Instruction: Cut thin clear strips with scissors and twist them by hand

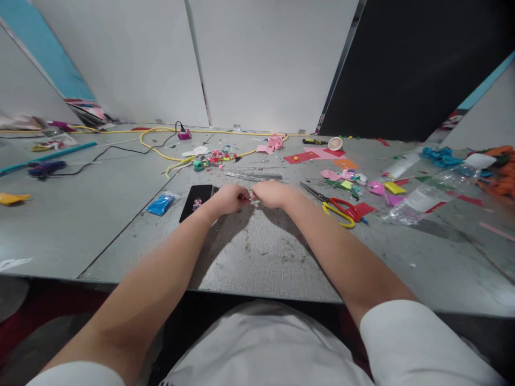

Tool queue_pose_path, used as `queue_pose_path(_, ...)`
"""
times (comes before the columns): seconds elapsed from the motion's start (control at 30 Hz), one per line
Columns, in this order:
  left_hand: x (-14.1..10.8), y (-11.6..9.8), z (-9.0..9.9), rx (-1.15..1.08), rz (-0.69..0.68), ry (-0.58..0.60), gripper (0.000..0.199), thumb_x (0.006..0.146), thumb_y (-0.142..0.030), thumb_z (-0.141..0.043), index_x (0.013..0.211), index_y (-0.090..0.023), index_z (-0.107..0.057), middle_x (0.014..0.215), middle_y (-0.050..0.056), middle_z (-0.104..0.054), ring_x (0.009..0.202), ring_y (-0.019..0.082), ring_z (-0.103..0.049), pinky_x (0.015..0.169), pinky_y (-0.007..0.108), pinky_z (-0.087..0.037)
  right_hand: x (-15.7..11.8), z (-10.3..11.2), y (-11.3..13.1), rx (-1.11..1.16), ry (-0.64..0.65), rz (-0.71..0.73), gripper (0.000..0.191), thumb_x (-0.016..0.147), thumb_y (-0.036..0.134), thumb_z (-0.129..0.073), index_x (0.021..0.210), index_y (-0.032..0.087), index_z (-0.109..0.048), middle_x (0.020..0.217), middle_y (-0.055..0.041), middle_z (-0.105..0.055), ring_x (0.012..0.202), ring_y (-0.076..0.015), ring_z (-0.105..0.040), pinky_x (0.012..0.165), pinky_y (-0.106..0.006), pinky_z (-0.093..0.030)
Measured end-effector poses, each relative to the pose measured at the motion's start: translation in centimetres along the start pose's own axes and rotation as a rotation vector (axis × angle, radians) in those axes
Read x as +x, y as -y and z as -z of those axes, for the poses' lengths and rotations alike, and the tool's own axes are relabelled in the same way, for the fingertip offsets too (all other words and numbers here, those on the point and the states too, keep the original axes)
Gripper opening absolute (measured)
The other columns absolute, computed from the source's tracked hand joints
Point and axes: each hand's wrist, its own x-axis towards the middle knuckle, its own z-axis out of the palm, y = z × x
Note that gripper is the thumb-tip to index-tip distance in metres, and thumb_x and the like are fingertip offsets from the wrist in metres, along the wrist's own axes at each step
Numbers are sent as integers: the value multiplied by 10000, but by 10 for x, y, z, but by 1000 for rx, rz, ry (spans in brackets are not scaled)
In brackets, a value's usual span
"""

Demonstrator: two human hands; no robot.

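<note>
My left hand (pixel 232 198) and my right hand (pixel 269 194) almost meet over the middle of the grey table (pixel 257 257). Both have their fingers pinched together. Between the fingertips shows a small pale, shiny piece (pixel 255 202), too small to name; which hand grips it I cannot tell. Just left of my left hand lies a black phone (pixel 197 201) with its screen lit, partly behind the wrist. Beyond the hands is a bundle of thin metal wires (pixel 253 176). Right of my right forearm rest scissors (pixel 332 205) with red and yellow handles, blades apart.
A blue packet (pixel 161 204) lies left of the phone. Coloured clay bits (pixel 219 156) and a yellow cable (pixel 156 153) are farther back. At right are red paper (pixel 301 157), a yellow packet (pixel 394 187) and a clear plastic bottle (pixel 422 202) on its side. White panels (pixel 273 64) stand behind.
</note>
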Motion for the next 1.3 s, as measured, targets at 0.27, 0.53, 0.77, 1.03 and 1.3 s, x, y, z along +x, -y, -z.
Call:
queue_pose_path(0.27,-1,6,12,-464,109,-247,250,769,-429,-736,773,-180,-713,677,16,-645,635,153,-546,615,287,-414,-7,18,-19,141,-427,-403,415,1102,282,-316,1240,141,-681,1203,-183,-747,1058,-261,-674,793,-323,-413)
queue_pose_path(0.53,2,9,6,-781,148,-415,437,654,-532,-867,721,-188,-607,714,-7,-598,677,128,-565,692,294,-528,2,-8,-11,157,-152,-65,236,959,386,-688,1063,192,-773,1079,-107,-780,954,-214,-689,759,-277,-411)
queue_pose_path(0.77,2,12,6,-795,250,-349,377,621,-450,-885,723,-175,-648,713,2,-641,718,145,-625,755,321,-580,13,-28,-3,95,-112,-73,254,941,337,-699,1120,185,-796,1130,-133,-780,1022,-245,-701,814,-288,-448)
queue_pose_path(1.03,3,27,2,-524,200,-204,200,688,-357,-756,671,-175,-674,624,4,-649,597,136,-573,590,262,-454,17,-37,-16,180,-130,-32,210,947,289,-704,1104,186,-799,1067,-93,-785,982,-196,-686,832,-259,-432)
queue_pose_path(1.3,5,19,7,-633,239,-431,252,685,-390,-795,710,-183,-655,640,3,-640,631,153,-614,675,299,-541,13,-35,-3,182,-196,-23,238,967,345,-702,1099,169,-793,1136,-116,-757,1023,-200,-669,846,-261,-434)
